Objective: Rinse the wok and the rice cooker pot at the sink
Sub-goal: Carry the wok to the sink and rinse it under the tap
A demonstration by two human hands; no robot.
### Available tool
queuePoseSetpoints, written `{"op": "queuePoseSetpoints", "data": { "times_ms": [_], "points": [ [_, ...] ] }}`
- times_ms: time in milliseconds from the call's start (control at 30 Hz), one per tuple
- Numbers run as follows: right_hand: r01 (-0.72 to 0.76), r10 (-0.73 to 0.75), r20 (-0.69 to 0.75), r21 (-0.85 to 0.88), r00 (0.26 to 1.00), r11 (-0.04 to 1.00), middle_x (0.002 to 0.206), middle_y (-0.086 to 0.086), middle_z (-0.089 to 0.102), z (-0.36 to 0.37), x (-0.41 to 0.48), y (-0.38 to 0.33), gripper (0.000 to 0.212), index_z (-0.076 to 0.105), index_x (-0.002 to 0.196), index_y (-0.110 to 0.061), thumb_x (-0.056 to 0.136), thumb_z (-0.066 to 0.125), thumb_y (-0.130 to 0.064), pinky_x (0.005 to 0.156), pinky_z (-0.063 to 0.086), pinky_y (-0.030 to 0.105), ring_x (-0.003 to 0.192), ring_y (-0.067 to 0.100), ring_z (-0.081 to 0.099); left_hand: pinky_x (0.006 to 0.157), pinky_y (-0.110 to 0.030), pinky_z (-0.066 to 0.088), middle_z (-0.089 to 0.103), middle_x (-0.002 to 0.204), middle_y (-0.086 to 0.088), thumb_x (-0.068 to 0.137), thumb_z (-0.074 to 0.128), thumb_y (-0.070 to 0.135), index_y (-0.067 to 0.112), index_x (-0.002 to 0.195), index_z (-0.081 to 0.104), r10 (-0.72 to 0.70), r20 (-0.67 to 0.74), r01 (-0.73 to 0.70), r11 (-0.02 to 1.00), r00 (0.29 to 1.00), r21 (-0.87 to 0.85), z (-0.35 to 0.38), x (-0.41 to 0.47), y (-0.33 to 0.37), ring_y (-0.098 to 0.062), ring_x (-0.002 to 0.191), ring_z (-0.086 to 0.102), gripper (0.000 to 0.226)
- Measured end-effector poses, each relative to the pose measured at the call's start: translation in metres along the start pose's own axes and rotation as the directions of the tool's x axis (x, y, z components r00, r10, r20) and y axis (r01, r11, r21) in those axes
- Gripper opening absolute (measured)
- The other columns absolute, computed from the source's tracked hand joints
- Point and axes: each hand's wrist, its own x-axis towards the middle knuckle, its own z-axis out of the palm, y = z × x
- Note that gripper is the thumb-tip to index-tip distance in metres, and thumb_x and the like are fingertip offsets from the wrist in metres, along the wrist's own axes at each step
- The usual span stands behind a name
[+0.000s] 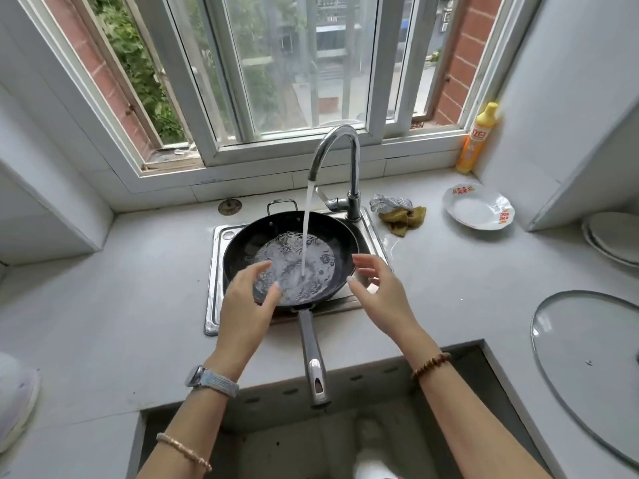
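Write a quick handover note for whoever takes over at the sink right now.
Left hand: open, holding nothing, over the near rim of the wok.
Right hand: open, holding nothing, by its right rim.
The wok sits in the sink, handle toward you; the tap runs into it.
Rice cooker pot: not in view.
Left: finish rinsing the wok, empty it, then rinse the pot.

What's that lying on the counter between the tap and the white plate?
In the head view, a crumpled yellow cloth lies there, with a silvery scourer touching it.
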Motion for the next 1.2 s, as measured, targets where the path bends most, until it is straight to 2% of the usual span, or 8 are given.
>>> {"op": "queuePoseSetpoints", "data": {
  "times_ms": [133,300,433,567,667,933,1067,1200],
  "points": [
    [0.027,-0.026,0.016,-0.046,1.0,0.999,0.119,-0.01,0.057,-0.013,0.045,0.01,0.038,0.056,0.125,-0.023,0.088,0.064,-0.018,0.088,0.041,0.016,0.11,0.009,0.054,0.089,-0.024,0.042,0.059,0.115,0.006,0.09,0.064,0.02,0.02,0.127,0.056,-0.003,-0.069,0.005,0.999,0.998,0.037,0.008,0.027,0.005,-0.009,0.101,0.054,0.037],
    [0.156,-0.137,0.107,-0.192,0.985,0.969,0.119,-0.007,0.06,-0.026,0.118,0.032,0.037,0.06,0.12,-0.024,0.084,0.065,-0.015,0.097,0.042,0.026,0.112,0.009,0.052,0.089,-0.019,0.038,0.058,0.114,0.004,0.09,0.064,0.017,0.019,0.126,0.057,-0.071,-0.134,0.079,0.995,0.988,0.057,0.028,0.059,0.008,-0.007,0.103,0.052,0.037],
    [0.256,-0.208,0.192,-0.27,0.959,0.928,0.12,-0.003,0.058,-0.022,0.182,0.046,0.043,0.058,0.123,-0.018,0.081,0.066,-0.013,0.101,0.041,0.029,0.113,0.013,0.052,0.092,-0.024,0.041,0.059,0.118,0.004,0.09,0.064,0.018,0.02,0.126,0.056,-0.125,-0.163,0.138,0.987,0.979,0.076,0.043,0.078,0.009,-0.011,0.108,0.053,0.037],
    [0.282,-0.191,0.293,-0.31,0.937,0.908,0.128,-0.003,0.056,-0.004,0.238,0.055,0.048,0.055,0.128,-0.019,0.082,0.065,-0.014,0.104,0.039,0.026,0.118,0.013,0.051,0.092,-0.021,0.038,0.058,0.117,0.006,0.089,0.064,0.014,0.019,0.126,0.057,-0.178,-0.199,0.198,0.976,0.964,0.088,0.052,0.095,0.009,-0.006,0.107,0.051,0.037],
    [0.279,-0.158,0.375,-0.297,0.913,0.913,0.132,-0.003,0.054,0.015,0.272,0.066,0.05,0.051,0.131,-0.019,0.083,0.063,-0.013,0.108,0.04,0.034,0.124,0.014,0.049,0.092,-0.02,0.037,0.058,0.117,0.008,0.09,0.064,0.015,0.02,0.126,0.057,-0.22,-0.229,0.247,0.964,0.948,0.095,0.058,0.108,0.007,-0.004,0.106,0.051,0.037],
    [0.43,-0.239,0.456,-0.381,0.857,0.819,0.143,0.003,0.046,0.054,0.33,0.08,0.058,0.045,0.138,-0.016,0.083,0.061,-0.006,0.115,0.03,0.034,0.136,0.018,0.038,0.1,-0.027,0.039,0.058,0.122,0.005,0.091,0.061,0.015,0.02,0.126,0.057,-0.26,-0.271,0.305,0.943,0.927,0.136,0.064,0.14,0.006,-0.012,0.114,0.053,0.036],
    [0.49,-0.246,0.494,-0.457,0.834,0.742,0.139,-0.001,0.05,0.064,0.346,0.078,0.056,0.049,0.133,-0.02,0.08,0.061,-0.006,0.109,0.039,0.044,0.136,0.017,0.037,0.099,-0.027,0.04,0.059,0.12,0.003,0.091,0.061,0.015,0.018,0.126,0.057,-0.268,-0.289,0.32,0.935,0.919,0.153,0.064,0.149,0.007,-0.013,0.113,0.053,0.035],
    [0.536,-0.272,0.503,-0.51,0.82,0.673,0.132,-0.002,0.054,0.062,0.35,0.077,0.058,0.052,0.128,-0.019,0.075,0.059,0.003,0.099,0.047,0.04,0.13,0.016,0.042,0.101,-0.034,0.043,0.058,0.12,0.003,0.091,0.06,0.015,0.019,0.126,0.056,-0.282,-0.303,0.341,0.926,0.91,0.163,0.064,0.15,0.004,-0.016,0.115,0.054,0.035]
  ]
}}
